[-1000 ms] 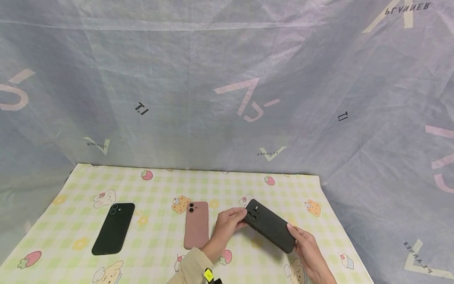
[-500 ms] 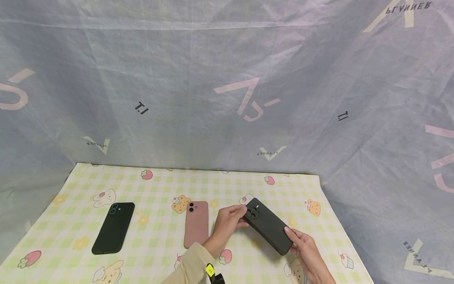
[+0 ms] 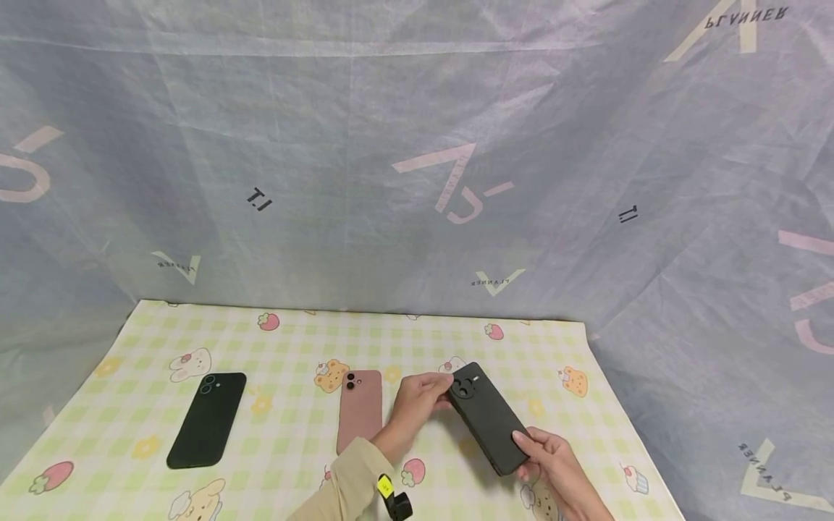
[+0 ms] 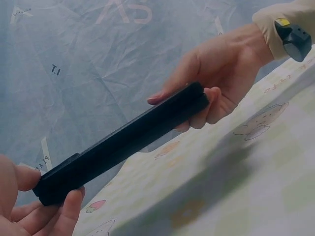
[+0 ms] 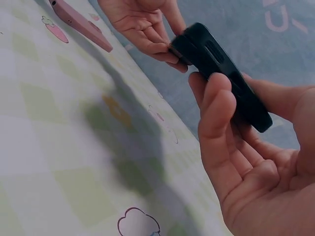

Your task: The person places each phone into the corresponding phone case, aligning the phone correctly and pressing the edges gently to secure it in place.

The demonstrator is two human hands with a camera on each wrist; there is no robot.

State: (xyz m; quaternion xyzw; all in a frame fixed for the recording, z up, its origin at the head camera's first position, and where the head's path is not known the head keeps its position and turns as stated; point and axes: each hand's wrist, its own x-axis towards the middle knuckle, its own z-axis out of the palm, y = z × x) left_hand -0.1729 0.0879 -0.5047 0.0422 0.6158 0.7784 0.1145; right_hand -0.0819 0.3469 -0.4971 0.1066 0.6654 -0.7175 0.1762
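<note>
A black phone with a round camera patch is held between both hands, raised off the table and tilted, its back facing up in the head view. My left hand pinches the camera end, thumb on top and fingers beneath. At the lower end my right hand grips it between thumb and fingers. Seen edge-on in the left wrist view, the black phone shows a step along its side, like two layers. Side buttons show on the phone in the right wrist view. Its underside is hidden in the head view.
A pink phone lies camera side up just left of my left forearm. Farther left lies a dark green phone, back up. A checked cloth with cartoon prints covers the table. Grey-blue curtains hang behind and at the sides.
The black phone has turned clockwise, its lower end swinging left and toward the front edge with my right hand. My left hand has hardly moved at the camera end.
</note>
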